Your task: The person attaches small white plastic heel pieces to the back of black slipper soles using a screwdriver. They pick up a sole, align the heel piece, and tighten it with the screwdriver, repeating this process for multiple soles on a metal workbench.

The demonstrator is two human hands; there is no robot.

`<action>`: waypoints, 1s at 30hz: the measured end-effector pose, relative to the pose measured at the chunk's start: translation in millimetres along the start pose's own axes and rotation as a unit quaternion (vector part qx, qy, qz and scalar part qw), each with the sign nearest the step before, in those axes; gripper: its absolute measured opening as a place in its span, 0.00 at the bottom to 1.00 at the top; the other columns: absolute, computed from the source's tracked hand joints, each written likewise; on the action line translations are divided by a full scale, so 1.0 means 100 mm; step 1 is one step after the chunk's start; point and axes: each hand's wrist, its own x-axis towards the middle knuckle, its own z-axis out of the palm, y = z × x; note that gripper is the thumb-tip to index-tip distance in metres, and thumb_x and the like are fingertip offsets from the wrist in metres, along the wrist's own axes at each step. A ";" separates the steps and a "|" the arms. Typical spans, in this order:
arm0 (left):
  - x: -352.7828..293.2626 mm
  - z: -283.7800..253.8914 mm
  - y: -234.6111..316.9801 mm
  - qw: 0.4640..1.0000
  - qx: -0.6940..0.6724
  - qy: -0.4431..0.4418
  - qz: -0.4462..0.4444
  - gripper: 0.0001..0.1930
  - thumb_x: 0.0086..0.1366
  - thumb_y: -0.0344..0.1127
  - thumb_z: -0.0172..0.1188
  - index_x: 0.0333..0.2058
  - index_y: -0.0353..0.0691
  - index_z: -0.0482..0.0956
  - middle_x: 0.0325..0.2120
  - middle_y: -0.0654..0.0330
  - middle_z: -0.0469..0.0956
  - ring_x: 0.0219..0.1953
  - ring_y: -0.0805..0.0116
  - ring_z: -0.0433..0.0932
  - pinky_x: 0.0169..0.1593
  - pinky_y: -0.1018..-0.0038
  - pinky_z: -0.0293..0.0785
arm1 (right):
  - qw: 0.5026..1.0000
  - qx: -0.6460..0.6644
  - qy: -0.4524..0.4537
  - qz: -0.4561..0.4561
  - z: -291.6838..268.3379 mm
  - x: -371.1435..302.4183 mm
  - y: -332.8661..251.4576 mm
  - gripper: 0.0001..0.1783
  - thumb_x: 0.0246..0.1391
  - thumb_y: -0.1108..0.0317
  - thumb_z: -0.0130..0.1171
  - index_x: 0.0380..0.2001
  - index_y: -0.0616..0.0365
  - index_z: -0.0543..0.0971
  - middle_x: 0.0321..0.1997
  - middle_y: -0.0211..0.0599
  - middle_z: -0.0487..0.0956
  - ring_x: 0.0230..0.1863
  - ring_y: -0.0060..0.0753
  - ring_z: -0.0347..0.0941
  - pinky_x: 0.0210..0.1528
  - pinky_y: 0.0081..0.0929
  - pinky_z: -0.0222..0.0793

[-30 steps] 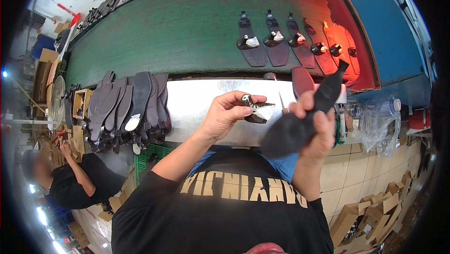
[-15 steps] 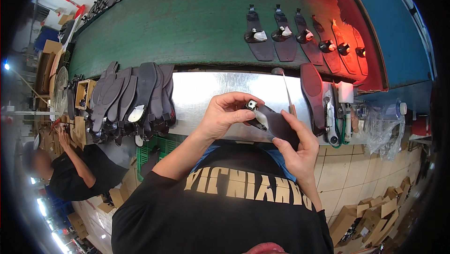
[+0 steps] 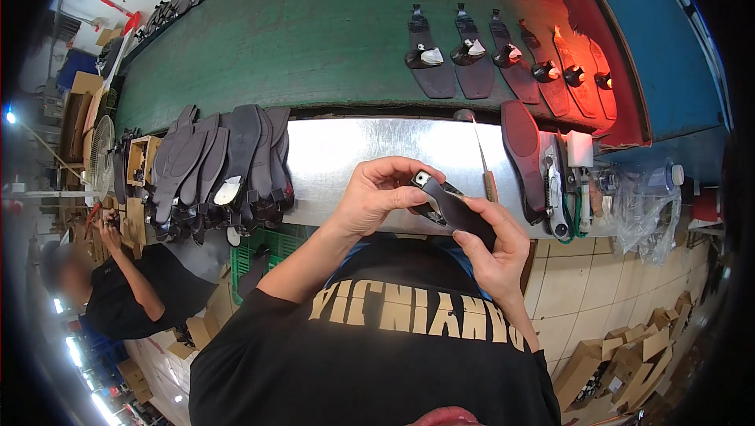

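Observation:
I hold a black shoe sole piece with a heel end [image 3: 456,207] in both hands, close to my chest above the shiny metal worktable [image 3: 354,151]. My left hand [image 3: 383,192] pinches its heel end, where a small white patch shows. My right hand [image 3: 495,249] grips the other end from below and the side, covering part of it.
A stack of black soles [image 3: 224,163] lies at the table's left. A dark red sole [image 3: 525,155], a thin stick [image 3: 481,155] and tools sit at the right. Several soles with heels [image 3: 472,53] ride a green belt [image 3: 275,49] behind. Another person [image 3: 118,292] works lower left.
The sole piece has come down from a raised position at the right to in front of my chest. My right hand has shifted lower and both hands now close around it.

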 end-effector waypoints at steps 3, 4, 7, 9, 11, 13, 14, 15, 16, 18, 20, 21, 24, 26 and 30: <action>-0.01 0.00 0.01 1.000 0.005 -0.004 -0.004 0.17 0.52 0.22 0.66 0.43 0.31 0.78 0.41 0.48 0.80 0.41 0.65 0.80 0.46 0.71 0.79 | 1.000 -0.003 -0.004 -0.002 0.00 -0.01 0.00 0.22 0.40 0.79 0.66 0.44 0.63 0.79 0.40 0.43 0.81 0.40 0.38 0.77 0.46 0.28 0.69; -0.01 0.01 0.02 1.000 0.009 -0.005 -0.005 0.17 0.52 0.22 0.66 0.43 0.31 0.78 0.41 0.48 0.80 0.41 0.65 0.80 0.47 0.70 0.79 | 1.000 -0.003 -0.005 -0.001 -0.01 -0.01 0.01 0.22 0.40 0.79 0.66 0.44 0.63 0.79 0.40 0.43 0.81 0.40 0.38 0.77 0.46 0.28 0.69; 0.00 0.02 0.03 1.000 0.023 -0.007 -0.012 0.16 0.51 0.22 0.66 0.41 0.31 0.80 0.42 0.47 0.80 0.43 0.63 0.80 0.49 0.68 0.77 | 1.000 0.008 -0.008 -0.002 0.00 0.01 -0.03 0.23 0.41 0.80 0.65 0.45 0.64 0.79 0.39 0.43 0.81 0.39 0.36 0.77 0.45 0.26 0.69; 0.00 0.03 0.04 0.999 0.039 -0.014 0.000 0.16 0.49 0.21 0.66 0.40 0.32 0.80 0.42 0.46 0.79 0.44 0.63 0.79 0.49 0.68 0.77 | 1.000 0.000 -0.015 -0.005 -0.01 0.02 -0.06 0.23 0.42 0.80 0.64 0.46 0.64 0.78 0.38 0.43 0.80 0.38 0.36 0.76 0.43 0.25 0.69; 0.00 0.03 0.04 0.999 0.049 -0.019 0.008 0.17 0.48 0.19 0.66 0.40 0.32 0.81 0.42 0.46 0.79 0.44 0.61 0.79 0.50 0.67 0.77 | 1.000 -0.015 -0.021 -0.009 -0.03 0.03 -0.09 0.23 0.42 0.80 0.63 0.46 0.64 0.78 0.36 0.42 0.80 0.36 0.35 0.76 0.41 0.25 0.69; 0.00 0.03 0.03 0.998 0.055 -0.021 0.013 0.18 0.47 0.17 0.65 0.40 0.32 0.81 0.42 0.45 0.79 0.46 0.60 0.79 0.50 0.67 0.77 | 0.999 -0.036 -0.027 -0.019 -0.04 0.05 -0.11 0.22 0.42 0.80 0.63 0.46 0.63 0.79 0.34 0.42 0.79 0.34 0.35 0.76 0.39 0.24 0.69; 0.00 0.02 0.02 0.998 0.057 -0.030 0.024 0.18 0.47 0.16 0.65 0.40 0.32 0.81 0.43 0.44 0.79 0.46 0.58 0.79 0.50 0.67 0.77 | 0.998 -0.040 -0.031 -0.024 -0.04 0.06 -0.12 0.22 0.42 0.80 0.63 0.46 0.63 0.79 0.34 0.42 0.79 0.34 0.35 0.76 0.38 0.24 0.69; 0.00 0.00 0.01 0.997 0.059 -0.039 0.034 0.19 0.47 0.16 0.64 0.41 0.33 0.81 0.43 0.43 0.78 0.47 0.57 0.79 0.51 0.66 0.77 | 0.998 -0.045 -0.035 -0.030 -0.05 0.07 -0.13 0.22 0.42 0.80 0.63 0.46 0.63 0.79 0.33 0.42 0.79 0.33 0.35 0.75 0.37 0.25 0.69; 0.01 -0.01 0.00 0.996 0.061 -0.050 0.042 0.19 0.47 0.15 0.64 0.41 0.33 0.81 0.44 0.43 0.78 0.47 0.56 0.78 0.51 0.66 0.77 | 0.997 -0.050 -0.038 -0.034 -0.05 0.08 -0.14 0.22 0.42 0.80 0.63 0.46 0.63 0.79 0.32 0.42 0.78 0.32 0.35 0.75 0.37 0.25 0.69; 0.01 -0.05 0.00 0.993 0.077 -0.067 0.052 0.19 0.47 0.15 0.63 0.41 0.33 0.82 0.45 0.41 0.77 0.48 0.55 0.78 0.51 0.66 0.77 | 0.996 -0.063 -0.045 -0.032 -0.06 0.09 -0.16 0.22 0.41 0.80 0.63 0.45 0.62 0.79 0.31 0.41 0.78 0.31 0.36 0.75 0.35 0.26 0.69; 0.01 -0.06 0.00 0.990 0.092 -0.083 0.060 0.20 0.48 0.14 0.63 0.42 0.33 0.82 0.46 0.40 0.77 0.49 0.54 0.78 0.51 0.67 0.77 | 0.995 -0.077 -0.050 -0.040 -0.07 0.11 -0.17 0.22 0.40 0.80 0.63 0.44 0.61 0.80 0.30 0.40 0.78 0.30 0.38 0.75 0.34 0.28 0.69; 0.01 -0.06 0.00 0.989 0.099 -0.091 0.064 0.20 0.48 0.14 0.63 0.42 0.33 0.81 0.46 0.39 0.76 0.49 0.53 0.78 0.51 0.67 0.77 | 0.994 -0.086 -0.051 -0.048 -0.07 0.12 -0.17 0.22 0.40 0.79 0.63 0.44 0.61 0.80 0.30 0.40 0.78 0.30 0.39 0.75 0.34 0.28 0.69; 0.02 -0.08 0.00 0.986 0.099 -0.113 0.066 0.20 0.49 0.15 0.62 0.44 0.33 0.81 0.47 0.38 0.75 0.49 0.54 0.78 0.51 0.68 0.77 | 0.990 -0.109 -0.052 -0.070 -0.08 0.14 -0.18 0.22 0.39 0.78 0.64 0.44 0.59 0.80 0.30 0.40 0.78 0.30 0.40 0.75 0.35 0.31 0.69; 0.02 -0.08 0.00 0.984 0.101 -0.125 0.072 0.20 0.50 0.14 0.60 0.44 0.33 0.81 0.48 0.37 0.75 0.48 0.54 0.79 0.49 0.70 0.77 | 0.987 -0.126 -0.053 -0.079 -0.08 0.14 -0.19 0.22 0.38 0.78 0.65 0.43 0.59 0.80 0.30 0.39 0.77 0.30 0.41 0.74 0.36 0.32 0.69; 0.03 -0.04 0.06 0.982 0.117 -0.133 0.061 0.20 0.50 0.13 0.55 0.42 0.33 0.82 0.49 0.36 0.74 0.45 0.59 0.80 0.42 0.78 0.76 | 0.980 -0.168 -0.050 -0.097 -0.08 0.13 -0.18 0.22 0.38 0.76 0.66 0.43 0.58 0.80 0.29 0.37 0.77 0.31 0.40 0.74 0.36 0.32 0.67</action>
